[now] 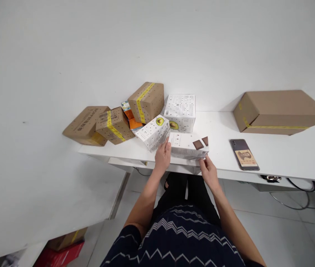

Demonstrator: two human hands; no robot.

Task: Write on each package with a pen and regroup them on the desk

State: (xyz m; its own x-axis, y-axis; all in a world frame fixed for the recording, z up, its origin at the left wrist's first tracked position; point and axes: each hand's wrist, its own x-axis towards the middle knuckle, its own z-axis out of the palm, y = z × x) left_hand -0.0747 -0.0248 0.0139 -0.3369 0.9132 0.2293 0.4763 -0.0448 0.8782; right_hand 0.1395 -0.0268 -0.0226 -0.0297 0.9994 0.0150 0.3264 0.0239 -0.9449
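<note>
White box with brown squares (pixel 185 144): held at both ends, at the front edge of the bench (pixel 215 126).

Left hand (pixel 162 158) closed on its left end, right hand (pixel 209 172) gripping the lower right corner. Ends are held probably for level control and to leave the printed top readable. Can't tell if the bench takes any weight. Tilted avocado box (pixel 154 131) sits just beside the left hand; upright avocado box (pixel 180 111) stands behind, towards the back edge, likely out of the way. Three brown boxes (pixel 146 102) and an orange packet (pixel 134 120) bunch towards the left end, leaving elbow room. Phone (pixel 244 155) lies flat near the front edge, right of the hands. Long brown box (pixel 279 111) is by the back edge, further right.
</note>
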